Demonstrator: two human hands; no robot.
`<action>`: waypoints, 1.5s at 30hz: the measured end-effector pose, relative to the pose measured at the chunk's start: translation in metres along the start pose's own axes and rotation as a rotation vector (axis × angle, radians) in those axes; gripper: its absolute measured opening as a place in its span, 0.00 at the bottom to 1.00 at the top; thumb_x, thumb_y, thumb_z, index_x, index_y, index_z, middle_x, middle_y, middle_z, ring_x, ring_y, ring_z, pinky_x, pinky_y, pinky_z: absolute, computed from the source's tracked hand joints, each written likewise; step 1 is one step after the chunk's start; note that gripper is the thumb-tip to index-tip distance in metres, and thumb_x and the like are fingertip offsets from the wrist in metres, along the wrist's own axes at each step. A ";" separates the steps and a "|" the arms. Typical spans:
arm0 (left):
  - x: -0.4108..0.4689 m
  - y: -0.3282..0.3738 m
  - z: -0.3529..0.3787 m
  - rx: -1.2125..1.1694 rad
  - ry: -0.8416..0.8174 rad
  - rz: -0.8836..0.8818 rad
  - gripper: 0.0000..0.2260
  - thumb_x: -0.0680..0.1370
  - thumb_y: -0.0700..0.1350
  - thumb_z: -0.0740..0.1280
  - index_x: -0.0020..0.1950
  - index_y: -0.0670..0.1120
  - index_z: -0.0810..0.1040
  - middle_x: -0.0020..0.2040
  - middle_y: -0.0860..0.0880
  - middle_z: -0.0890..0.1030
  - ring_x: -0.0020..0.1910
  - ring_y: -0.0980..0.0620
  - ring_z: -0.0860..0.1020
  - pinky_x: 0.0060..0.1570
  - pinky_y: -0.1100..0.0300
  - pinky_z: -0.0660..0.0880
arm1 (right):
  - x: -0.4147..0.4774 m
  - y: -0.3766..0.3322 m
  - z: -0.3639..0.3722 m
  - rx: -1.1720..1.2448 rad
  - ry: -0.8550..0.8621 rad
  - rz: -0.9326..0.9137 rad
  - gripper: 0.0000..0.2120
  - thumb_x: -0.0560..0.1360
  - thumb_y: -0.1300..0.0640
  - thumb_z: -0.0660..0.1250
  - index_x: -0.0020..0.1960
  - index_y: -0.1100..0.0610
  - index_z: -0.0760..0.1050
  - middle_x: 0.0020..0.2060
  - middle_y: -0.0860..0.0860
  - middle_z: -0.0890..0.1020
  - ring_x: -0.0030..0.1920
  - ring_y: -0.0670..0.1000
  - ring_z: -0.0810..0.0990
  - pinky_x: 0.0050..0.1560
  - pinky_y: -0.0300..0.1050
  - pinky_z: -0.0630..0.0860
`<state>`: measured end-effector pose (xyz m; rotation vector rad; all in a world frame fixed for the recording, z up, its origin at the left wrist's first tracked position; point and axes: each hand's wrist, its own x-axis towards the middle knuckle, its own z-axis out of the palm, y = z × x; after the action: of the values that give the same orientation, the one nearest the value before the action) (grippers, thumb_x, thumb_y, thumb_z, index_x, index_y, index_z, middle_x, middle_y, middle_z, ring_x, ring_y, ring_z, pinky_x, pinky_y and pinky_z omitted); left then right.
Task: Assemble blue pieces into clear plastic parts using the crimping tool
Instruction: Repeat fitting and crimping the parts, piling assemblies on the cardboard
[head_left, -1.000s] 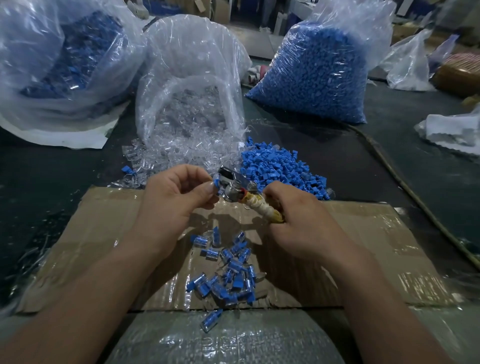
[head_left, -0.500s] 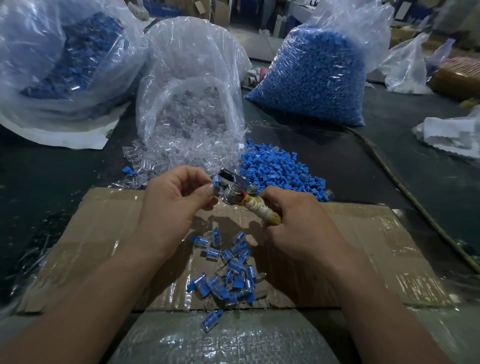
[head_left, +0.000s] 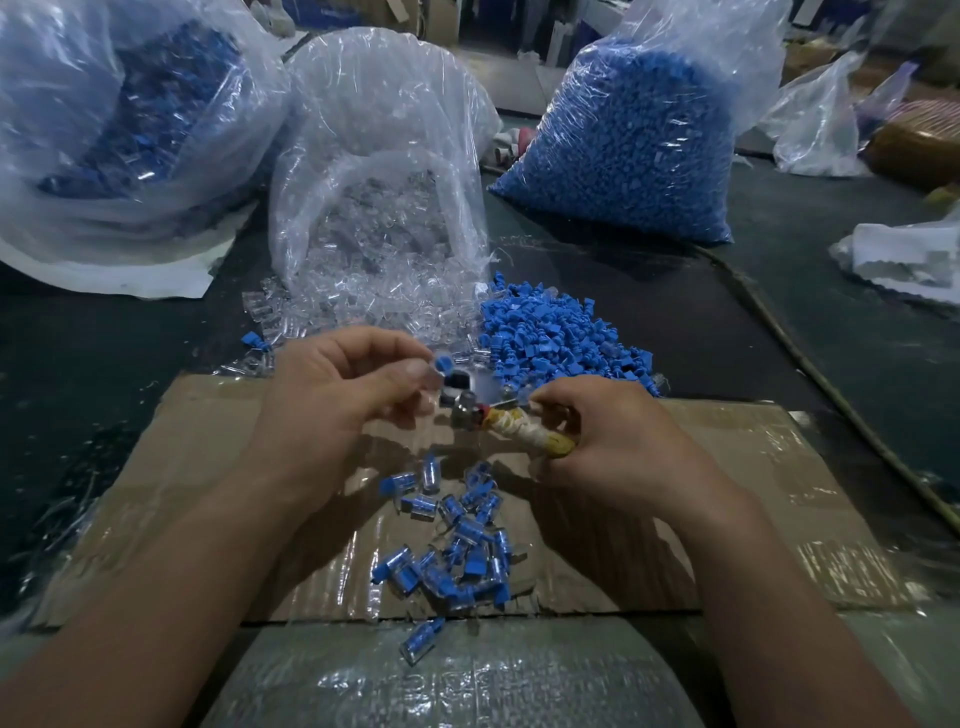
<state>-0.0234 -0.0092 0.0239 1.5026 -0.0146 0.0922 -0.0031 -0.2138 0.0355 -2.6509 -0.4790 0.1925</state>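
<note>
The part (head_left: 438, 367), a clear shell with a blue piece showing at its end, is pinched between the thumb and forefinger of the left hand (head_left: 337, 410). It is held up just above and to the left of the head of the tool (head_left: 470, 413). The tool has a metal head and a handle wrapped in pale tape, and the right hand (head_left: 618, 441) grips that handle with curled fingers. The head is blurred; it seems to stand just clear of the part, though contact cannot be ruled out.

Below both hands, filled shells (head_left: 457, 540) lie scattered in a loose cluster on taped cardboard (head_left: 208, 447), with one lying apart at the near edge.

Beyond the hands a heap (head_left: 550, 332) of loose blue pieces lies on the dark table (head_left: 831, 338). It touches a spill of clear shells (head_left: 358, 306) coming out of an open clear bag (head_left: 384, 156). Behind the heap to the right stands a full blue bag (head_left: 634, 140). At far left sits a left bag (head_left: 119, 119), with blue contents showing dimly through the plastic.
</note>
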 end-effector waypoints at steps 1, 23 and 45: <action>-0.001 0.001 0.000 0.002 -0.074 -0.068 0.04 0.63 0.42 0.69 0.36 0.46 0.82 0.33 0.47 0.82 0.29 0.54 0.79 0.31 0.61 0.79 | 0.000 -0.001 0.000 0.001 -0.022 0.010 0.13 0.64 0.48 0.73 0.47 0.46 0.74 0.39 0.41 0.75 0.41 0.43 0.72 0.42 0.44 0.72; 0.022 -0.018 -0.022 0.739 0.405 0.147 0.10 0.72 0.39 0.71 0.51 0.49 0.80 0.47 0.47 0.81 0.41 0.54 0.77 0.45 0.56 0.77 | 0.003 0.005 0.008 -0.114 -0.173 0.058 0.38 0.59 0.38 0.75 0.64 0.46 0.66 0.50 0.42 0.66 0.52 0.44 0.64 0.48 0.43 0.62; 0.032 -0.028 -0.025 1.025 0.327 0.158 0.11 0.70 0.44 0.73 0.51 0.44 0.82 0.50 0.45 0.81 0.49 0.48 0.75 0.48 0.57 0.66 | 0.002 0.011 0.002 -0.022 -0.124 0.056 0.31 0.64 0.38 0.71 0.64 0.45 0.68 0.50 0.40 0.67 0.52 0.42 0.67 0.50 0.42 0.65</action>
<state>0.0094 0.0153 -0.0040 2.4886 0.2049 0.5339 0.0017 -0.2209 0.0285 -2.6864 -0.4493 0.3729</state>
